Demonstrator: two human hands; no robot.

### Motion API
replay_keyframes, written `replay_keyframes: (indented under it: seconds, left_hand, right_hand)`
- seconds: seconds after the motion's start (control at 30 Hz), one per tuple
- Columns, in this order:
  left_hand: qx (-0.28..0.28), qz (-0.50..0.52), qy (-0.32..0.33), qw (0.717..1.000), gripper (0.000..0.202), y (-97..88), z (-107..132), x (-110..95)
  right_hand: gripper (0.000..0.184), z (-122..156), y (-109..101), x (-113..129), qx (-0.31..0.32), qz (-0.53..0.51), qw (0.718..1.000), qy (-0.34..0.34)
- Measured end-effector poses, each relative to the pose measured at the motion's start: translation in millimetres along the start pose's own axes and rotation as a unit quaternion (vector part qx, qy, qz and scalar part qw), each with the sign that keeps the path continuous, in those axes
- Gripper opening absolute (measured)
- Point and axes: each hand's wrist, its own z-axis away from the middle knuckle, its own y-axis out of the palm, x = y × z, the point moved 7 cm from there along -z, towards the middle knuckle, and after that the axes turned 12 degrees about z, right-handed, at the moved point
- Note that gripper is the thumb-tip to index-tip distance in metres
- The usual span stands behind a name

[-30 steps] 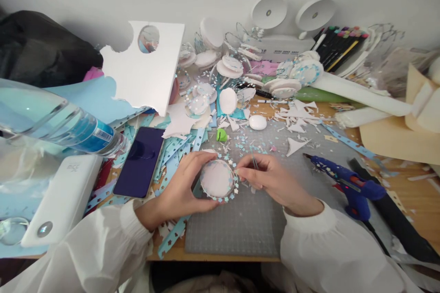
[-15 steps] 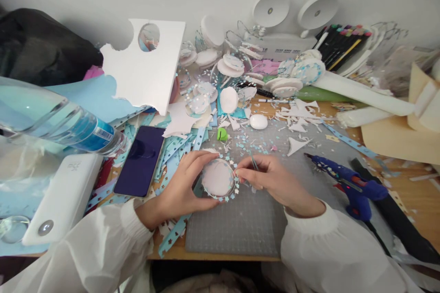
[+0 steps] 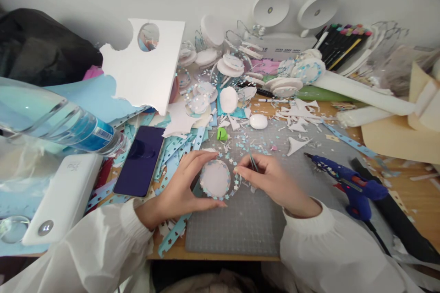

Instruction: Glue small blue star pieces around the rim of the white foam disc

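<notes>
Star-trimmed wire point(image 3: 236, 182), pinched by the right hand point(image 3: 266, 175) holding a thin tool point(image 3: 253, 163), has shifted from the disc point(image 3: 215, 178) in the half-curled left hand point(image 3: 180, 187)

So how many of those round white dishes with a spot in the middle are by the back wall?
2 in view. The left dish is above the white box; the right dish is up and left of the black-barrelled markers. Others might be hidden.
</notes>
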Motion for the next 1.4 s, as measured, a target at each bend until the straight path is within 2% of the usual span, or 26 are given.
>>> replay_keyframes:
  seconds: [0.13, 0.3, 0.4, 1.0, 1.4]
  left_hand:
    - [-0.010, 0.007, 0.000, 1.000, 0.084, -2.4, -0.7, -1.5]
    - [-0.016, 0.048, -0.008, 0.999, 0.080, -3.5, -1.2, -2.9]
    - [-0.011, 0.062, -0.014, 0.998, 0.081, -2.4, -0.6, -1.9]
    - [0.013, 0.058, -0.009, 0.998, 0.082, 0.6, 0.5, -2.4]
    - [-0.008, 0.132, -0.004, 0.991, 0.084, 0.1, 3.2, 2.3]
  right_hand:
    - [0.030, -1.1, 2.1, -2.2, -0.004, -0.024, 1.000, 0.006]
    - [0.027, 1.4, 9.6, 2.0, 0.054, -0.183, 0.982, -0.008]
    - [0.028, 3.6, 11.4, 5.6, 0.075, -0.223, 0.972, -0.004]
    - [0.027, 2.8, 13.9, -4.7, 0.067, -0.181, 0.981, 0.008]
    - [0.028, 7.3, 10.7, 11.9, 0.082, -0.220, 0.972, -0.005]
